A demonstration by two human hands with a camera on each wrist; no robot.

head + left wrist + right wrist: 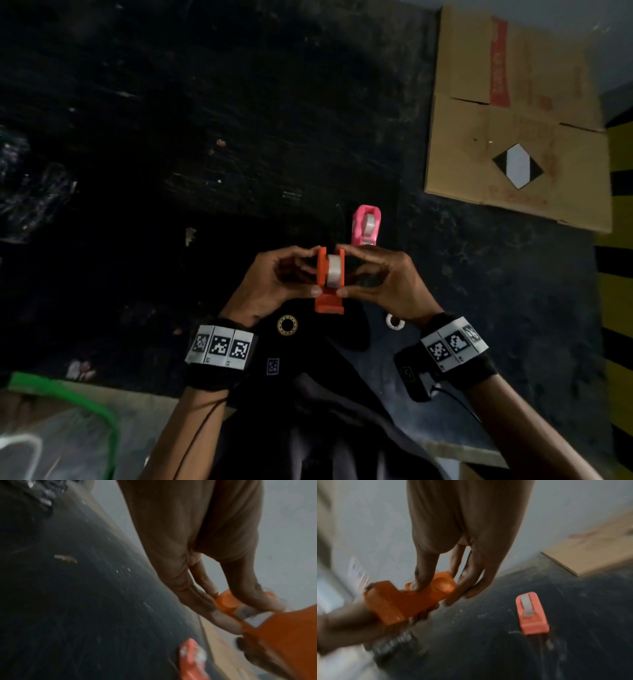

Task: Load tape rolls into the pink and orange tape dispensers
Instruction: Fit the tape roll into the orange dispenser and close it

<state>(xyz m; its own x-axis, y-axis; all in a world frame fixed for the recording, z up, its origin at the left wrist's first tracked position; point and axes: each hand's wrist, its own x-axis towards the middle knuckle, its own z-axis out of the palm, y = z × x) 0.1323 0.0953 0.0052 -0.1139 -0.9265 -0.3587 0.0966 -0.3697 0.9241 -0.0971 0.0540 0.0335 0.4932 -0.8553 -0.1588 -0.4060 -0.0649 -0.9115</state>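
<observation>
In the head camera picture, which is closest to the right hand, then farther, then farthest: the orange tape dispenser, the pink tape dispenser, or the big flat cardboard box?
1. Orange tape dispenser: held by the right hand, on its left.
2. Pink tape dispenser: on the table just beyond the hand.
3. Flat cardboard box: far off, up and to the right.

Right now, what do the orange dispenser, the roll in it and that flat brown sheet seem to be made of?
Orange dispenser: probably moulded plastic, by its uniform colour and smooth, slightly glossy blocky faces.
Roll: looks like whitish, translucent tape wound on a core; the exact film is unclear.
Brown sheet: cardboard, a flattened box with flap cuts and printed marks, matte.
</observation>
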